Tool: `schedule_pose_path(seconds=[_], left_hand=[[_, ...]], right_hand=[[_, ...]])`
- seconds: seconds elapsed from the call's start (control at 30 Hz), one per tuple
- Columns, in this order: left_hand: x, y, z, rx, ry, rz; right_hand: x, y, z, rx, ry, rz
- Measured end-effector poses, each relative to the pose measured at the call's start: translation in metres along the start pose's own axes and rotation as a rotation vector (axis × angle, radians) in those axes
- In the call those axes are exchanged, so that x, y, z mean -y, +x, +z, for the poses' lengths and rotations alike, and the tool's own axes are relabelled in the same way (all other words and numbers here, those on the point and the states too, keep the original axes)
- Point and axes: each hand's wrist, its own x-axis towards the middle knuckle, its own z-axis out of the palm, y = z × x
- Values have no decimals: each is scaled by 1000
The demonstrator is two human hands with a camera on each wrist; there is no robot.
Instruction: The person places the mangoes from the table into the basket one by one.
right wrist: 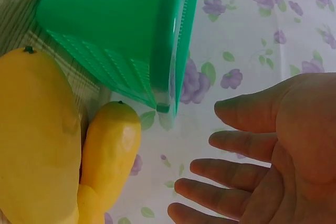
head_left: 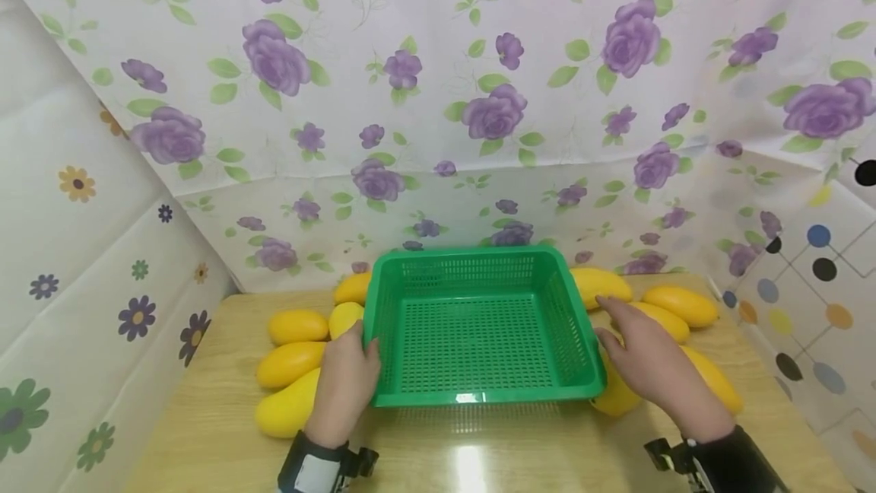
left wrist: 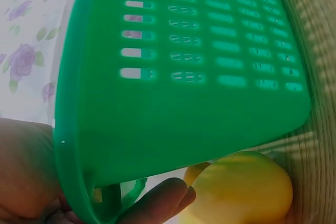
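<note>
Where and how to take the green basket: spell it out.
Likely best by the rim of the green basket, at its short ends, coming from left and right: it is upright, the rim flares beyond tapered walls, and the left hand holds one end.

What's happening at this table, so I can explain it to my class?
A person is handling a green plastic basket. The left hand grips its left rim. The right hand is open beside the basket's right side, not holding it. Yellow fruits, which look like mangoes, lie outside the basket on the wooden table: one group on the left, another on the right, partly hidden by the right hand.
</note>
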Motion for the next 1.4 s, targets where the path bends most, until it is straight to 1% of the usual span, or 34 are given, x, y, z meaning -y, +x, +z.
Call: schedule_pose_path(seconds=[0.13,0.23,0.3,0.4,0.53,0.63,0.73,0.83,1.0,1.1,1.23,1.4], left_hand=[[1,0,0,6,-10,2],[1,-1,-1,5,-11,3],[1,-1,-1,9,-12,-3],[1,-1,-2,13,-4,-10],[0,1,-4,1,12,-3],[0,2,-5,-6,21,4],[1,1,-4,3,21,-1],[1,0,-2,14,16,-8],[1,-2,0,15,9,-7],[2,-2,0,20,7,-9],[2,-2,-1,17,3,-5],[2,-1,-2,12,-1,3]], right_hand=[[-5,5,-3,17,-19,-9],[-9,15,-6,28,-52,-6],[-14,23,-8,27,-83,-5],[-22,37,-13,51,-124,5],[-33,61,-14,87,-177,6],[-41,77,-11,104,-205,5],[-46,89,-6,112,-207,5],[-52,98,0,125,-208,12],[-61,110,10,179,-212,46],[-64,115,14,198,-230,28],[-66,121,18,198,-254,-24],[-66,128,20,194,-226,-68]])
